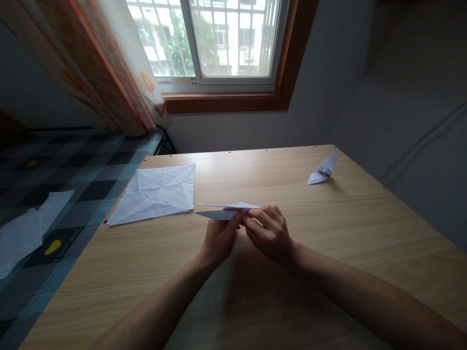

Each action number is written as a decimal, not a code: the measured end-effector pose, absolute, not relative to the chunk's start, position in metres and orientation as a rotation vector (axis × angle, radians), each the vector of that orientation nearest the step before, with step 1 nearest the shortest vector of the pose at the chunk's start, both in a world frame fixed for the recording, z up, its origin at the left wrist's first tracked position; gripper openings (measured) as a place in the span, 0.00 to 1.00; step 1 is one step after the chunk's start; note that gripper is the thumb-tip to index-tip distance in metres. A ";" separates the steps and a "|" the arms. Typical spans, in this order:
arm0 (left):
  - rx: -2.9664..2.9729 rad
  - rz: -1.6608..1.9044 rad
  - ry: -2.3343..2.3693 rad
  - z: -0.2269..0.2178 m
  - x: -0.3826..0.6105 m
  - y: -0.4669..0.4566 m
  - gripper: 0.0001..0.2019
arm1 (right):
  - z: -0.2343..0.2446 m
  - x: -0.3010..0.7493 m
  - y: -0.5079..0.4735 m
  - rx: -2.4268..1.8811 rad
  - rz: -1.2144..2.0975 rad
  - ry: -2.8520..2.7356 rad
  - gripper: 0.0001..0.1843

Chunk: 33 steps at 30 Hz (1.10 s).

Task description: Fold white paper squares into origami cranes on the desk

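Observation:
Between my two hands, above the wooden table (324, 291), is a piece of folded white paper (219, 214) with two pointed flaps reaching left. My left hand (221, 239) pinches it from below, thumb on the near side. The fingers of my right hand (269, 232) close on its right end, and the fingertips of both hands nearly meet. My fingers cover the paper's right part. A creased, unfolded paper sheet (166, 189) lies flat at the table's far left. At the far right rests a folded paper figure (323, 168) with two pointed wings.
A bed with a checked cover (120, 150) stands along the left side, with white paper pieces (27, 226) on it. Behind the table are a barred window (233, 43) and an orange curtain (120, 68). A grey wall (419, 131) borders the right.

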<state>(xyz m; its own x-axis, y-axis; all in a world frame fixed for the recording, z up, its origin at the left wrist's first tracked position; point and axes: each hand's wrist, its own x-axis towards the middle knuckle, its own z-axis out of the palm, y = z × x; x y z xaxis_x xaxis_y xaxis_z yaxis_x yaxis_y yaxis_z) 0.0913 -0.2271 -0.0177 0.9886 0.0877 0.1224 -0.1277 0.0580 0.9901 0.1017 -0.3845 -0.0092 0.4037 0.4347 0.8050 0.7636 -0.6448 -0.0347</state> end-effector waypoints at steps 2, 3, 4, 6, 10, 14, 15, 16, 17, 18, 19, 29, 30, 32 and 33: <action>1.549 0.200 0.004 -0.018 0.092 -0.226 0.15 | -0.009 0.100 -0.384 -2.245 -1.125 -1.024 0.07; 1.563 0.206 0.007 -0.019 0.093 -0.226 0.15 | -0.009 0.100 -0.384 -2.219 -1.135 -1.006 0.08; 1.570 0.208 0.005 -0.019 0.094 -0.226 0.14 | -0.009 0.099 -0.384 -2.181 -1.148 -0.977 0.09; 1.557 0.201 -0.001 -0.018 0.094 -0.225 0.12 | -0.010 0.099 -0.385 -2.092 -1.160 -0.899 0.11; 1.513 0.173 -0.001 -0.018 0.094 -0.226 0.09 | -0.010 0.103 -0.383 -2.012 -1.055 -0.828 0.14; 1.508 0.165 -0.004 -0.016 0.094 -0.228 0.08 | -0.011 0.107 -0.380 -2.003 -0.965 -0.867 0.15; 1.494 0.163 -0.007 -0.016 0.094 -0.229 0.08 | -0.011 0.107 -0.380 -2.002 -0.965 -0.872 0.14; 1.472 0.159 -0.012 -0.016 0.095 -0.229 0.09 | -0.011 0.107 -0.380 -1.999 -0.970 -0.876 0.13; 1.444 0.152 -0.019 -0.016 0.095 -0.230 0.09 | -0.011 0.106 -0.379 -1.997 -0.976 -0.875 0.13; 1.417 0.144 -0.027 -0.017 0.096 -0.230 0.10 | -0.011 0.106 -0.379 -1.996 -0.982 -0.873 0.12; 1.395 0.136 -0.036 -0.018 0.096 -0.230 0.11 | -0.011 0.105 -0.379 -1.994 -0.987 -0.872 0.12; 1.367 0.075 -0.073 -0.015 0.094 -0.225 0.12 | -0.006 0.104 -0.379 -1.901 -0.679 -0.690 0.06; 1.355 0.060 -0.090 -0.015 0.094 -0.225 0.12 | -0.005 0.104 -0.379 -1.886 -0.619 -0.649 0.06; 1.323 0.027 -0.123 -0.014 0.094 -0.226 0.12 | -0.003 0.104 -0.379 -1.853 -0.491 -0.548 0.05; 1.303 0.014 -0.137 -0.014 0.094 -0.226 0.13 | -0.002 0.104 -0.379 -1.828 -0.418 -0.488 0.05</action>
